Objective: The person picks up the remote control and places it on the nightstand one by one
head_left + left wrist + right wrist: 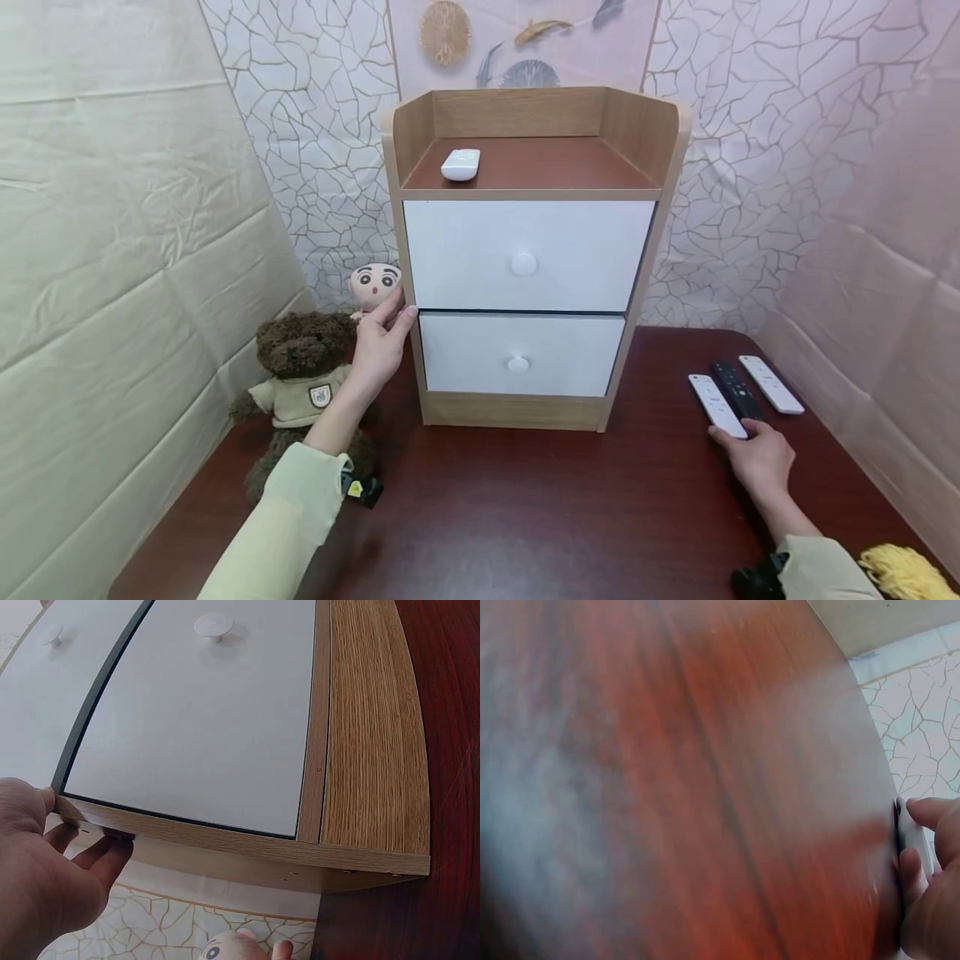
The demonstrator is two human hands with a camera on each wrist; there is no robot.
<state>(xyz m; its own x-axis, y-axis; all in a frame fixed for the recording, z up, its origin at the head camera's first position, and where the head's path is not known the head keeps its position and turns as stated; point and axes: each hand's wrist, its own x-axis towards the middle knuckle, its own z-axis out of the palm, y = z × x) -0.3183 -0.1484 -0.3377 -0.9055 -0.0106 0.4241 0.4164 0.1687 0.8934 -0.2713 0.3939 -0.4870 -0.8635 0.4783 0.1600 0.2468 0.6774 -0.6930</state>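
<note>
A small wooden cabinet (513,411) with two closed white drawers stands on the dark red table. My left hand (380,346) holds its left side panel, thumb on the front edge; the left wrist view shows the hand (52,870) with fingers against the outer side. At the right, my right hand (757,462) pinches the near end of a white remote (717,406) lying beside a black remote (736,389) and another white remote (771,384). In the right wrist view the hand (934,877) has thumb and fingers around the white remote (915,836).
A white remote-like object (461,165) lies on the cabinet's top shelf. Left of the cabinet sit a brown plush bear (303,375) and a small round-faced doll (372,285). Yellow yarn (906,573) is at the right edge. Fabric walls border the table (525,500).
</note>
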